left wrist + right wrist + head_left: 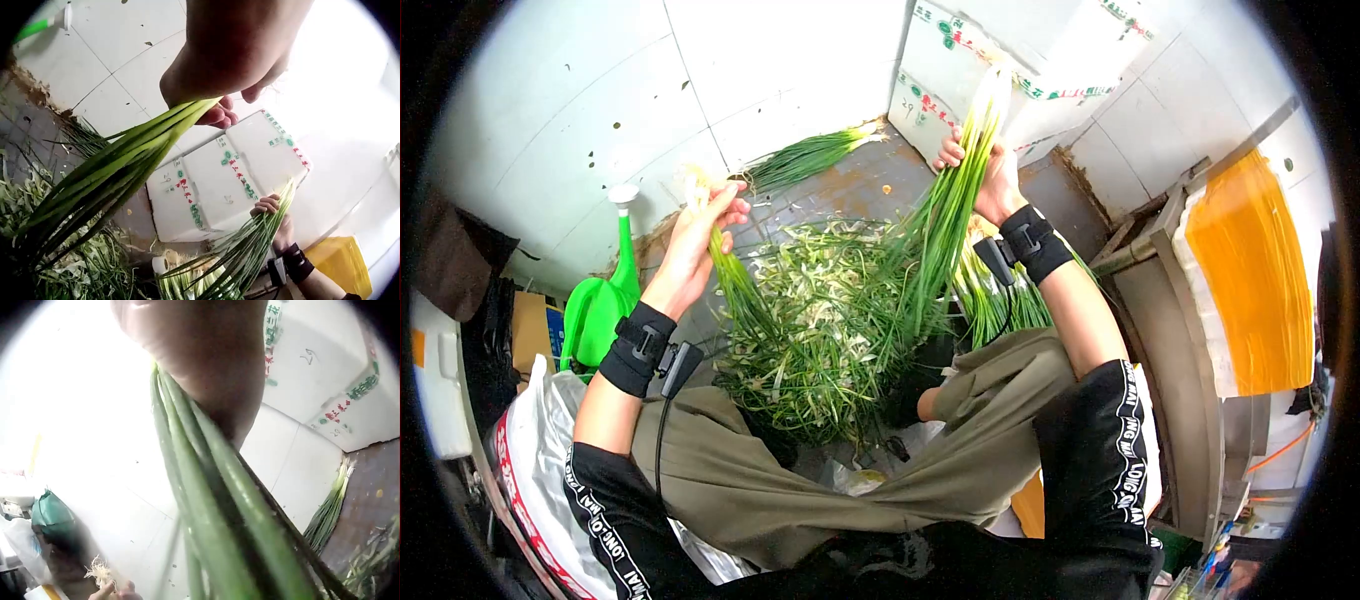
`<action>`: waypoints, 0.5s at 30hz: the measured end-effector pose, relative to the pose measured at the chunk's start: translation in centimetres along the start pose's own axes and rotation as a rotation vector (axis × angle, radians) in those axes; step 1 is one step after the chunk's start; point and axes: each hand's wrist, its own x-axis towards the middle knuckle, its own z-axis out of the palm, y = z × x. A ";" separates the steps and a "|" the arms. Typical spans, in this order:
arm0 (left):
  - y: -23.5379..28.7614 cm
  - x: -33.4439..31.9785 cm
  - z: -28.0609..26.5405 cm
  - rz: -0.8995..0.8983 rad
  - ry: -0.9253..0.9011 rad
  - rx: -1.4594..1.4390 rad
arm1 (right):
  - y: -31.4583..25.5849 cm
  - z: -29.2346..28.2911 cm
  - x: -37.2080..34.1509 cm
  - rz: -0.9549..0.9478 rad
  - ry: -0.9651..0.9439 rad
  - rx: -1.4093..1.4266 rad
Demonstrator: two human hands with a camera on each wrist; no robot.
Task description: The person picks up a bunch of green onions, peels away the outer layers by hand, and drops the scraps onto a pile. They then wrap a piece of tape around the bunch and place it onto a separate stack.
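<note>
My left hand (698, 240) grips a small bunch of scallions (742, 288), its pale root end upward and its green leaves hanging down over the trimmings. In the left wrist view those leaves fan out below the hand. Raised to the right, my right hand (998, 188) holds a larger bunch of scallions (940, 245) with the white ends up and long leaves drooping. Its fingers curl around the stalks just below the white part. Between my knees lies a heap of loose scallion trimmings (825, 325), green and whitish.
Another scallion bunch (805, 163) lies on the floor near the tiled wall. More scallions (1000, 295) lie by my right knee. White foam boxes (960, 95) stand in the far corner. A green watering can (585, 318) is at left, and a yellow-orange panel (1255, 280) at right.
</note>
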 end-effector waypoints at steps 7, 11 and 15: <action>-0.2 -0.1 0.6 -0.021 -0.014 0.093 | -2.4 -2.7 -0.5 -0.109 0.242 -0.272; -1.0 0.6 -0.1 0.028 -0.066 0.068 | -6.4 -7.6 -2.6 -0.250 0.711 -0.549; -1.0 0.7 0.4 0.067 -0.060 0.084 | -9.9 -14.5 -5.6 -0.301 0.890 -0.788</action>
